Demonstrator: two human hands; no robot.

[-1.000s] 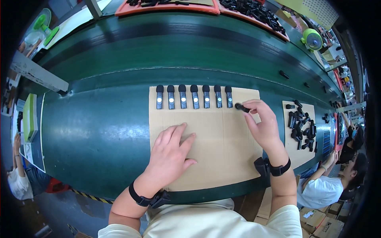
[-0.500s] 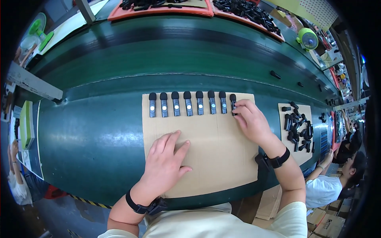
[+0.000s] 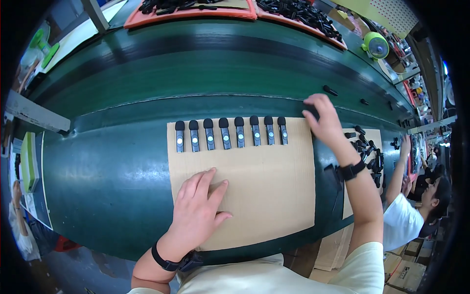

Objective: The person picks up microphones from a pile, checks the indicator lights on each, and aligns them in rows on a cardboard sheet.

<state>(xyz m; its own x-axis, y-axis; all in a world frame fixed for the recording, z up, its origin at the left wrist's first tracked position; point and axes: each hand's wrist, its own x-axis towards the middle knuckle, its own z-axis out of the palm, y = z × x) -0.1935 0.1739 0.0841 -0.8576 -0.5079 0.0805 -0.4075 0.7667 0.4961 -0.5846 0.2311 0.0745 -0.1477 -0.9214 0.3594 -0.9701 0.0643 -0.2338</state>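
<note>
In the head view, the left hand (image 3: 198,210) is at lower centre-left of the frame, palm down over the cardboard (image 3: 264,196), fingers spread and holding nothing visible. The right hand (image 3: 324,121), right of centre, is raised at the sheet's upper right corner, thumb and fingers curved apart; nothing shows between them. A loose mic (image 3: 330,90) lies just above it in the frame, apart from its fingers, on the green bench (image 3: 107,166).

Eight black mics (image 3: 224,133) stand in a row along the cardboard's upper edge, at the centre of the frame, foam heads up the picture, each with a pale round spot. At right, a pile (image 3: 376,164) of similar mics lies on a second sheet (image 3: 347,208), partly behind the right forearm. Red trays (image 3: 191,13) of black parts line the top edge; a green fan (image 3: 376,45) stands upper right. A co-worker (image 3: 404,220) is at the right edge.
</note>
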